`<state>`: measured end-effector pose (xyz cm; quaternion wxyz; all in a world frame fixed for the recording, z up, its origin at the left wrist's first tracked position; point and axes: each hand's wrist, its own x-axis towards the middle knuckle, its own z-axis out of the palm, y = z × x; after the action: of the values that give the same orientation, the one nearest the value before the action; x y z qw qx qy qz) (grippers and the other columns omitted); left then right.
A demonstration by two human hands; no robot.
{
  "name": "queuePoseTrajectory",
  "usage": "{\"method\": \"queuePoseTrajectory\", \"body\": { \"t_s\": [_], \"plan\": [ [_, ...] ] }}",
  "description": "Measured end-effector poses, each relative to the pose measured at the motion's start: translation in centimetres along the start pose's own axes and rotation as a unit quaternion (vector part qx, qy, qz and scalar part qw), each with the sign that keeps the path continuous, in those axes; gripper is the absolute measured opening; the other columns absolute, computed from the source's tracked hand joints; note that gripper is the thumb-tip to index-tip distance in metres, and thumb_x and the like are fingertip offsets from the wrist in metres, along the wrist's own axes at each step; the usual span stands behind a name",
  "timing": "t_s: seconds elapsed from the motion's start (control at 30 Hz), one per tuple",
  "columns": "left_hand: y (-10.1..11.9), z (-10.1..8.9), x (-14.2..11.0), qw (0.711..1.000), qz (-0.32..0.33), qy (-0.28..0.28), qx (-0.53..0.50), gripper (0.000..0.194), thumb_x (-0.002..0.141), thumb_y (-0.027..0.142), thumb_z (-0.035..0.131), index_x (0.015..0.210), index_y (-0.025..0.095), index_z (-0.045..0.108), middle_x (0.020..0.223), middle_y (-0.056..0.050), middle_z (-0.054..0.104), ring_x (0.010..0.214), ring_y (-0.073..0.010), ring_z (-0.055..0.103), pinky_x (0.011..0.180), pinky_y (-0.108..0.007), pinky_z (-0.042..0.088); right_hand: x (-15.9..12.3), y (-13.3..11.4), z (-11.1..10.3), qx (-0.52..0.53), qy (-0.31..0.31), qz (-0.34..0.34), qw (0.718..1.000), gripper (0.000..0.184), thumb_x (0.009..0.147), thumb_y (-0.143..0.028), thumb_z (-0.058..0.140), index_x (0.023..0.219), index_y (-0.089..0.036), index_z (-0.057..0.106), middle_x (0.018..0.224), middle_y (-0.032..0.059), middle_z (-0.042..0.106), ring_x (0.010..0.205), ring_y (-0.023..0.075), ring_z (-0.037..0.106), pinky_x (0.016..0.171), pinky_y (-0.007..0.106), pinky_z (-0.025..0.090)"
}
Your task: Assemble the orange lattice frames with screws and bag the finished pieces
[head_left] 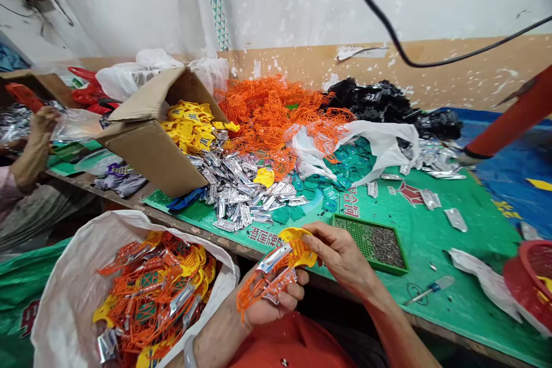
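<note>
In front of my body, my left hand [269, 306] is wrapped around a toy part assembly [276, 259]. It has an orange lattice frame, silver panels along its sides and a yellow piece [295, 234] at its far end. My right hand [340, 250] pinches the yellow piece between thumb and fingers. To the left, a white sack [64, 287] holds several similar orange, silver and yellow assemblies. Beyond my hands lies a heap of loose silver panels [244, 190]. A green tray [360, 224] of small dark screws sits just past my right hand.
A cardboard box [142, 149] spills yellow parts [190, 126]. Orange frames [271, 115] and translucent green pieces [356, 161] are piled behind. A screwdriver [429, 290] and a red basin [526, 276] are at right. A co-worker's hand [43, 121] shows at far left.
</note>
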<state>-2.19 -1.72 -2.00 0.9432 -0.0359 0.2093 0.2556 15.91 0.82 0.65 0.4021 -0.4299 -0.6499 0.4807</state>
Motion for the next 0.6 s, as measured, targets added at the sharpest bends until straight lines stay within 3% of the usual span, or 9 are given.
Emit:
{"method": "queuePoseTrajectory", "body": {
  "t_s": [0.23,0.6],
  "plan": [
    [-0.2,-0.1,0.3,0.999,-0.013,-0.036,-0.004,0.020,0.076,0.019,0.063,0.088,0.003,0.062,0.075,-0.006,0.054,0.055,-0.0057,0.043,0.039,-0.009,0.027,-0.4,-0.4,0.0,0.040,0.013,0.003,0.999,0.027,0.087,-0.040,0.057,0.091,-0.019,0.073,0.077,0.0028,0.064,0.065,0.0118,0.053,0.055,0.021,0.043],
    [-0.9,-0.1,0.0,0.998,0.005,-0.033,-0.049,0.010,0.081,0.010,0.055,0.088,0.004,0.059,0.080,-0.008,0.055,0.055,-0.0047,0.043,0.040,-0.007,0.032,-0.8,0.7,0.5,0.045,0.038,0.036,0.998,0.030,0.085,-0.044,0.058,0.089,-0.017,0.072,0.077,0.0024,0.065,0.064,0.0117,0.052,0.054,0.021,0.041]
  ]
}}
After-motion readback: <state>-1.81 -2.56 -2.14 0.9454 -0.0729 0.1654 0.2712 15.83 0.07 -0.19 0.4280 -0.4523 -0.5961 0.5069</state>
